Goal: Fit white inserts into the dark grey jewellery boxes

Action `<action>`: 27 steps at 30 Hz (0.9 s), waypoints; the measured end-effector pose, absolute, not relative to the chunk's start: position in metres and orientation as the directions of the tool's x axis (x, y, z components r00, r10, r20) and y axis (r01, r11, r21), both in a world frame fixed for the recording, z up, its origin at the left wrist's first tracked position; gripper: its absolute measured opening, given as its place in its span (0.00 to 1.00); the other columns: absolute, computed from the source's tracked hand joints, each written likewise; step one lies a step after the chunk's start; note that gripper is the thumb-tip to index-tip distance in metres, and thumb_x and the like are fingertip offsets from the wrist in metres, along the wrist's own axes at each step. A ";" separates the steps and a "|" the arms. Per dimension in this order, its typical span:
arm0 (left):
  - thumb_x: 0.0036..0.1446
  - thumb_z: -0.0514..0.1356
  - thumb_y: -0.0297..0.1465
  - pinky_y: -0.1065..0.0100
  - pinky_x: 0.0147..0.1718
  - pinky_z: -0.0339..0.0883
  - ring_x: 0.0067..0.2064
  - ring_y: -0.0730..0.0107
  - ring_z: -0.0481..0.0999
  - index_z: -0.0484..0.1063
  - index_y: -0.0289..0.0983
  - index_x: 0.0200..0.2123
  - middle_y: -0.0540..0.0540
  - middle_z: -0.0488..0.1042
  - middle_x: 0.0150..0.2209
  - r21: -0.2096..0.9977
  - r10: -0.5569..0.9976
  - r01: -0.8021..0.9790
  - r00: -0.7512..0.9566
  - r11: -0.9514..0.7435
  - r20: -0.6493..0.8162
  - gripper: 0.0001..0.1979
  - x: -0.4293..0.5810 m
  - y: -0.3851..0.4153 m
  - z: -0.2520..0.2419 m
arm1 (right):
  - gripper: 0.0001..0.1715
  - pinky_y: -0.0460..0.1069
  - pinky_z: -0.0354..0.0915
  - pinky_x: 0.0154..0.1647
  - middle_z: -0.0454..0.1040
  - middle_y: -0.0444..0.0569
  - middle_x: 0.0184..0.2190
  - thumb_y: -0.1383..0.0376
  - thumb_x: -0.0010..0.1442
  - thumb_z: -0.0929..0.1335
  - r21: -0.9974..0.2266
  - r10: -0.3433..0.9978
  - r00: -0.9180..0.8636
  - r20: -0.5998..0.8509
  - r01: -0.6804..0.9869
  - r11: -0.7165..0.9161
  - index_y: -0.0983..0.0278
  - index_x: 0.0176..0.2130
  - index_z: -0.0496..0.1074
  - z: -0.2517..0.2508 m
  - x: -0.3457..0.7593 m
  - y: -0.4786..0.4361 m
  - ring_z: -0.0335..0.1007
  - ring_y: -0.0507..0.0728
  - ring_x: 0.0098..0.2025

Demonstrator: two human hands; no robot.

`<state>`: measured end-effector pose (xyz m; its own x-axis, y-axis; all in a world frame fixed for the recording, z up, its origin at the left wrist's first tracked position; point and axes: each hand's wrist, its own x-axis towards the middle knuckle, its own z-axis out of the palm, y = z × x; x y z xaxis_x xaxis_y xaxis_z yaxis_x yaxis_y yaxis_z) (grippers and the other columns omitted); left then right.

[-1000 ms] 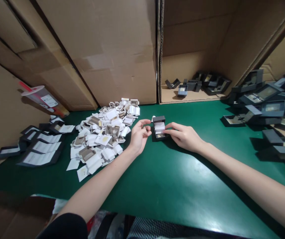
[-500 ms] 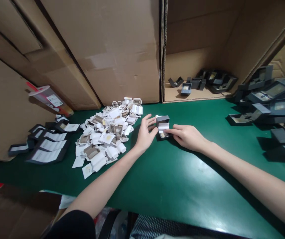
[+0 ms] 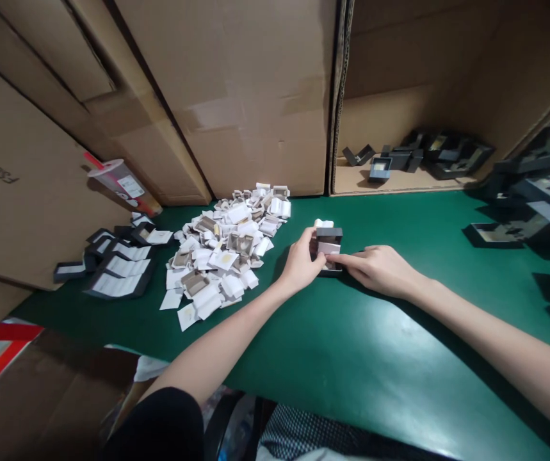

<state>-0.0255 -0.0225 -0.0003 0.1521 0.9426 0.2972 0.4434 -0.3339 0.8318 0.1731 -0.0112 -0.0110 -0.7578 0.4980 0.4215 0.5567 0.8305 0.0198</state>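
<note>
A small black jewelry box [image 3: 329,234] stands with its lid raised on the green table, in front of me. A white insert [image 3: 328,248] shows inside it. Wrapped around the box's left side is my left hand [image 3: 301,261], its thumb at the insert and its other fingers partly hidden behind the box. From the right, my right hand [image 3: 381,269] reaches in with the index finger stretched to the insert and the thumb low at the box's front corner. The other fingers are curled. A small white piece [image 3: 323,224] lies just behind the box.
A heap of white card inserts [image 3: 226,256] lies left of my hands. Beyond it are open black boxes with white linings [image 3: 120,272] and a cup with a red straw [image 3: 123,186]. Cardboard cartons [image 3: 255,96] wall the back. More dark boxes [image 3: 500,234] sit at right.
My left hand has closed in from beside the box to grip its left side, thumb now on the insert. My right index finger stays at the box. The view has shifted left.
</note>
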 end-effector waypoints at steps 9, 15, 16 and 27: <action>0.47 0.57 0.22 0.64 0.38 0.67 0.39 0.60 0.74 0.63 0.37 0.48 0.44 0.74 0.41 0.752 0.938 0.560 0.201 -0.346 0.282 0.22 -0.024 -0.028 0.004 | 0.11 0.45 0.56 0.22 0.79 0.44 0.27 0.64 0.63 0.64 -0.073 0.479 -0.484 0.732 0.643 0.762 0.62 0.40 0.76 -0.011 0.166 -0.016 0.68 0.49 0.20; 0.47 0.56 0.22 0.64 0.34 0.66 0.37 0.59 0.74 0.62 0.37 0.48 0.44 0.74 0.38 0.723 0.928 0.583 0.271 -0.370 0.256 0.22 -0.022 -0.028 0.003 | 0.12 0.46 0.50 0.20 0.78 0.43 0.24 0.66 0.62 0.63 -0.021 0.505 -0.468 0.725 0.718 0.695 0.61 0.38 0.76 -0.008 0.154 -0.022 0.66 0.50 0.19; 0.47 0.56 0.22 0.64 0.34 0.66 0.36 0.59 0.74 0.62 0.37 0.48 0.44 0.74 0.38 0.717 0.927 0.589 0.274 -0.373 0.257 0.22 -0.022 -0.028 0.002 | 0.12 0.46 0.49 0.19 0.77 0.42 0.23 0.66 0.62 0.63 -0.027 0.518 -0.469 0.715 0.723 0.690 0.60 0.38 0.76 -0.008 0.153 -0.022 0.65 0.50 0.18; 0.47 0.56 0.24 0.61 0.38 0.67 0.41 0.57 0.74 0.61 0.37 0.47 0.44 0.74 0.41 0.668 0.926 0.643 0.303 -0.374 0.227 0.21 -0.022 -0.028 0.002 | 0.15 0.45 0.51 0.21 0.76 0.42 0.23 0.69 0.62 0.61 -0.035 0.458 -0.494 0.739 0.651 0.758 0.63 0.30 0.75 -0.010 0.153 -0.021 0.66 0.47 0.20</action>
<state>-0.0221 -0.0283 0.0024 0.3028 0.9257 0.2268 0.6432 -0.3741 0.6681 0.1532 -0.0212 -0.0098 -0.4940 0.4582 0.7389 0.6513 0.7580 -0.0347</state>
